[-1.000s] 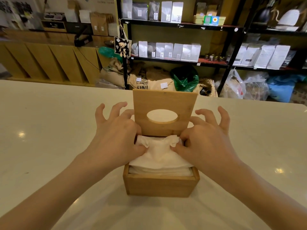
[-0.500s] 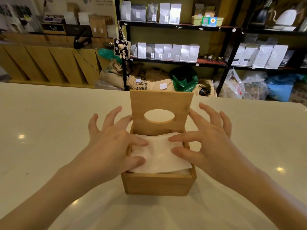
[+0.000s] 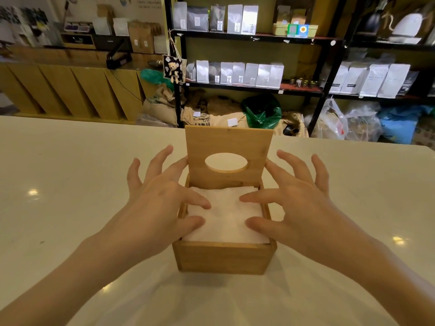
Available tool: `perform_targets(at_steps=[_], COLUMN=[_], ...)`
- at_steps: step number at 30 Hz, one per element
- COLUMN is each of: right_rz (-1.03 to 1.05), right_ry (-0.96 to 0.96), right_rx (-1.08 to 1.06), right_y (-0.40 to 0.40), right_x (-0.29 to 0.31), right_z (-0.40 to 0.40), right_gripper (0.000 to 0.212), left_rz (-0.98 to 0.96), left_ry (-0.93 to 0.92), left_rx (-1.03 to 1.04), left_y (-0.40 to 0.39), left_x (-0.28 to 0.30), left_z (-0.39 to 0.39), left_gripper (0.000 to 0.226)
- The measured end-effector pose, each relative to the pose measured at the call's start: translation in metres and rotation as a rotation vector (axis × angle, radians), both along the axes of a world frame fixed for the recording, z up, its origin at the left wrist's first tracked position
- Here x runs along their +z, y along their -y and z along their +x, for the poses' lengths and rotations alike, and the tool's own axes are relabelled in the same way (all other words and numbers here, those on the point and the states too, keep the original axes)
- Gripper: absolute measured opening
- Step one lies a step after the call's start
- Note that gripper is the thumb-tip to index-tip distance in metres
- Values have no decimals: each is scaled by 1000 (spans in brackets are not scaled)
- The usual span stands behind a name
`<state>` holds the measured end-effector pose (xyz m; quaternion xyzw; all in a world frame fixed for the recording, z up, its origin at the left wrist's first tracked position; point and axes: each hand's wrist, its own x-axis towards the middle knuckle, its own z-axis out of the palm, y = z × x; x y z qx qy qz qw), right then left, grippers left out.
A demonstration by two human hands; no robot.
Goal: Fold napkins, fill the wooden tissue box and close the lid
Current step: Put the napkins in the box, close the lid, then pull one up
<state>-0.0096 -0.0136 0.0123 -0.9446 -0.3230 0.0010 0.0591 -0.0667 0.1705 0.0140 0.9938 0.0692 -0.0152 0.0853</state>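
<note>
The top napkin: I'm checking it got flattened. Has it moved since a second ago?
Yes. The top napkin, bunched up against the upright lid before, now lies flat and lower inside the wooden box, under the open fingers of both hands.

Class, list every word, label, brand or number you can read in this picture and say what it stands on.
None can be read for certain.
White pouches on the shelf: dark label strips, too small.
Burlap sack: dark stencilled letters, blurred and cut off.
Wall poster: lines of print, too small.
Wooden tissue box and its lid: no text.
</note>
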Motion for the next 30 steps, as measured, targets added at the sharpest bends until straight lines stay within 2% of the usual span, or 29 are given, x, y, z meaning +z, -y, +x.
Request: perform_targets(at_steps=[2, 7, 13, 21, 30], right_rz=[-35, -123, -182, -207, -245], right_ry=[19, 64, 96, -12, -127], right_rx=[3, 6, 17, 27, 17], right_y=[-2, -3, -5, -7, -14], right_x=[-4, -4, 0, 5, 4], right_z=[0, 2, 3, 8, 17], right_gripper=[48, 62, 69, 73, 72], left_rz=[-5, 137, 174, 238, 334], left_ry=[9, -109, -135, -143, -253], left_rx=[4, -8, -34, -8, -77], left_y=[-2, -8, -8, -9, -10], left_x=[-3, -8, -2, 2, 5], left_z=[1, 4, 8, 11, 23], left_gripper=[26, 52, 60, 76, 79])
